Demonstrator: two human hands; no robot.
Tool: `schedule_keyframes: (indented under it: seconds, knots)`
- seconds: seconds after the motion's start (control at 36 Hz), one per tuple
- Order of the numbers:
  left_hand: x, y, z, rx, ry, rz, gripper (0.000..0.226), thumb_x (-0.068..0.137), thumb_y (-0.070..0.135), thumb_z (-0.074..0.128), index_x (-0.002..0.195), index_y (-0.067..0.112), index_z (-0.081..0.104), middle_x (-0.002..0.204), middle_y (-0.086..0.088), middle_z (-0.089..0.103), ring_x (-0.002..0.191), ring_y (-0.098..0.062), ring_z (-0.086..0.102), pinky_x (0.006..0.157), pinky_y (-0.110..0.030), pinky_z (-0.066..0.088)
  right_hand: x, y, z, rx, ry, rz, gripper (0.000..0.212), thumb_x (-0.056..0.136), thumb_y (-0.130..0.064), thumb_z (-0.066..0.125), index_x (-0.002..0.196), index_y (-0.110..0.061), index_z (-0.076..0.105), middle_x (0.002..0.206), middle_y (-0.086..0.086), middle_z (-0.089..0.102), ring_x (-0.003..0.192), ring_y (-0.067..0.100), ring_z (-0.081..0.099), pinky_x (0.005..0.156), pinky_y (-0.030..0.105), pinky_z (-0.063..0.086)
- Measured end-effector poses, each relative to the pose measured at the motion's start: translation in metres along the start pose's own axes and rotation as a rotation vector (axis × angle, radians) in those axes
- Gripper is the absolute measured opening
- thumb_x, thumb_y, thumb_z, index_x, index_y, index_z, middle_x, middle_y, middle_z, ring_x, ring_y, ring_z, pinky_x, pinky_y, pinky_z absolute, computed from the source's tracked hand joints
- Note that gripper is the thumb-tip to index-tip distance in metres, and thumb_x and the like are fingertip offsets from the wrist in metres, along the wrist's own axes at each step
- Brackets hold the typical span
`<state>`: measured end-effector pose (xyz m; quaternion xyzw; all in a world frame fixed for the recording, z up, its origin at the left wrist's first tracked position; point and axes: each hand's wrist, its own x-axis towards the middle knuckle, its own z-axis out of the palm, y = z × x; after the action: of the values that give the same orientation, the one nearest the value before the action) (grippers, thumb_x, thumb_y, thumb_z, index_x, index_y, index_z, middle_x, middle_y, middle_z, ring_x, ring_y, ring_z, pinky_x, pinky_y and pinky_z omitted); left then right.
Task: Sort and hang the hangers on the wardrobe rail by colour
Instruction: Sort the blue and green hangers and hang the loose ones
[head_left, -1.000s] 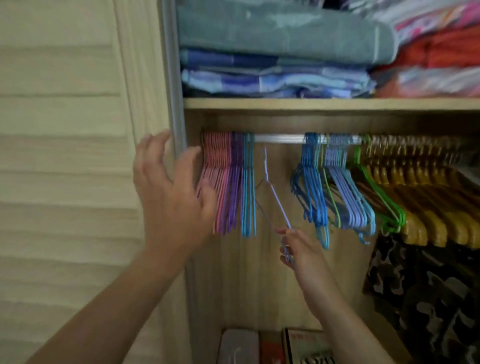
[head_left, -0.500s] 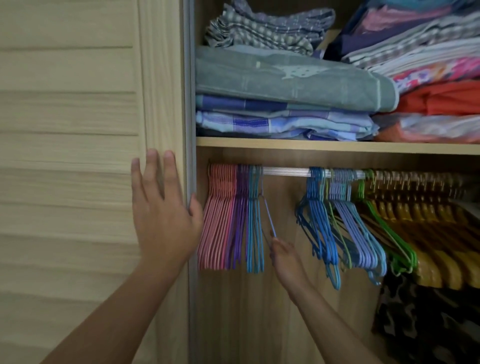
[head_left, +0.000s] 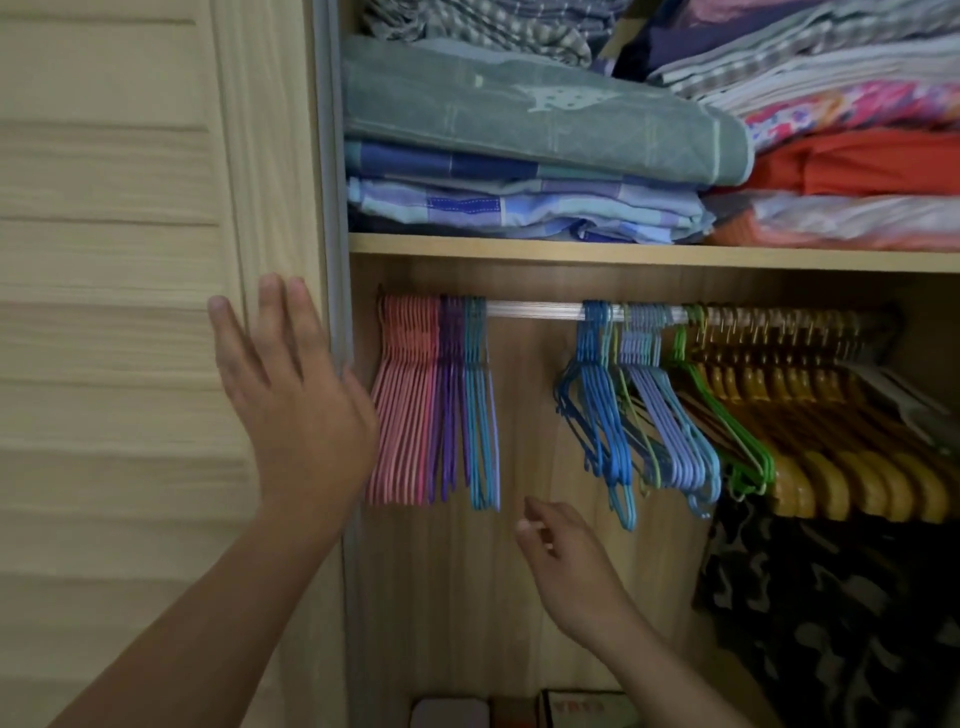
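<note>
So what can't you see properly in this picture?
- Head view: the right hand is blurred, so its fingers are unclear.
- The wooden hangers hide the rail's right end.
- The boxes are cut off by the bottom edge.
- The camouflage clothing is too dark to identify.

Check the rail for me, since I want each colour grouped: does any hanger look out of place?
Yes. On the rail, a yellow-green hanger sits between the blue hangers and the lilac hangers, apart from the green hangers further right. The pink, purple and teal bunch at the left looks tidy.
</note>
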<state>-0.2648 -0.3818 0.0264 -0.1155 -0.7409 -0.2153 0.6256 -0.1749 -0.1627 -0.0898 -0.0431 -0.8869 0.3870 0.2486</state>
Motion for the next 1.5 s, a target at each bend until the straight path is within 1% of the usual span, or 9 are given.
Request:
schedule_keyframes:
  seconds: [0.08,0.17,0.22,0.33,0.47,0.72,1.03,1.28,1.5]
  knots:
    - [-0.013,0.003,0.006,0.000,0.025,0.000,0.076,0.093,0.004,0.057,0.158,-0.005,0.020,0.164,-0.027,0.022,0.152,-0.054,0.011,0.124,-0.062,0.010,-0.016,0.018,-0.022,-0.122,0.119,-0.067,0.023,0.102,-0.023,0.056,0.121,-0.021,0.068,0.107,-0.015,0.056,0.096,-0.003,0.056,0.079,0.004,0.040]
    - [-0.019,0.003,0.009,-0.009,0.043,0.011,0.076,0.092,-0.001,0.058,0.158,-0.007,0.020,0.163,-0.029,0.024,0.152,-0.053,0.013,0.124,-0.064,0.011,-0.018,0.035,-0.055,-0.362,0.396,-0.188,0.016,0.092,-0.006,0.067,0.102,-0.017,0.073,0.092,-0.011,0.056,0.083,0.005,0.055,0.073,0.012,0.039]
    - [-0.020,0.004,0.009,-0.015,0.045,0.012,0.076,0.092,-0.002,0.057,0.158,-0.007,0.019,0.163,-0.029,0.024,0.153,-0.052,0.013,0.124,-0.063,0.011,-0.013,0.047,-0.076,-0.567,0.560,-0.261,0.014,0.088,-0.001,0.067,0.097,-0.011,0.073,0.089,0.000,0.057,0.085,0.019,0.051,0.072,0.028,0.040]
    - [-0.021,0.005,0.010,-0.020,0.041,0.007,0.076,0.093,-0.001,0.056,0.159,-0.005,0.017,0.164,-0.028,0.022,0.153,-0.050,0.012,0.125,-0.062,0.009,0.000,0.057,-0.111,-0.856,0.652,-0.273,0.008,0.089,-0.008,0.067,0.097,-0.006,0.069,0.096,0.010,0.053,0.088,0.029,0.047,0.071,0.040,0.037]
    - [-0.021,0.003,0.010,-0.007,0.046,0.012,0.078,0.091,-0.002,0.057,0.158,-0.005,0.018,0.163,-0.029,0.024,0.153,-0.051,0.014,0.124,-0.063,0.011,0.024,0.050,-0.123,-1.024,0.611,-0.141,0.022,0.089,-0.029,0.067,0.093,-0.008,0.063,0.107,0.014,0.053,0.099,0.034,0.045,0.074,0.045,0.042]
    - [-0.021,0.001,0.011,0.005,0.062,0.026,0.074,0.093,0.000,0.057,0.158,-0.007,0.020,0.161,-0.031,0.027,0.152,-0.051,0.015,0.124,-0.063,0.012,0.045,0.043,-0.125,-1.167,0.497,-0.035,0.012,0.085,-0.021,0.066,0.083,-0.009,0.064,0.093,0.012,0.052,0.093,0.035,0.046,0.077,0.047,0.045]
    - [-0.020,0.001,0.012,-0.031,0.058,0.023,0.075,0.093,0.000,0.058,0.158,-0.007,0.020,0.161,-0.031,0.026,0.152,-0.052,0.014,0.124,-0.064,0.012,0.078,0.022,-0.146,-1.099,0.553,-0.139,0.017,0.088,-0.013,0.064,0.072,-0.009,0.059,0.080,0.011,0.058,0.082,0.033,0.050,0.068,0.043,0.046]
    - [-0.019,0.000,0.011,-0.042,0.041,0.027,0.074,0.095,0.002,0.055,0.158,-0.006,0.018,0.162,-0.030,0.024,0.153,-0.051,0.013,0.124,-0.063,0.011,0.097,0.010,-0.156,-0.986,0.400,0.032,0.024,0.097,-0.030,0.054,0.095,-0.011,0.069,0.109,0.011,0.061,0.108,0.032,0.050,0.091,0.045,0.044]
    - [-0.015,0.007,0.003,-0.002,-0.012,-0.013,0.073,0.096,0.008,0.052,0.158,-0.006,0.016,0.164,-0.028,0.021,0.152,-0.053,0.013,0.125,-0.062,0.008,0.020,0.037,-0.134,-0.840,0.418,0.045,0.039,0.092,-0.032,0.043,0.068,-0.007,0.059,0.086,0.011,0.051,0.091,0.036,0.049,0.077,0.045,0.041]
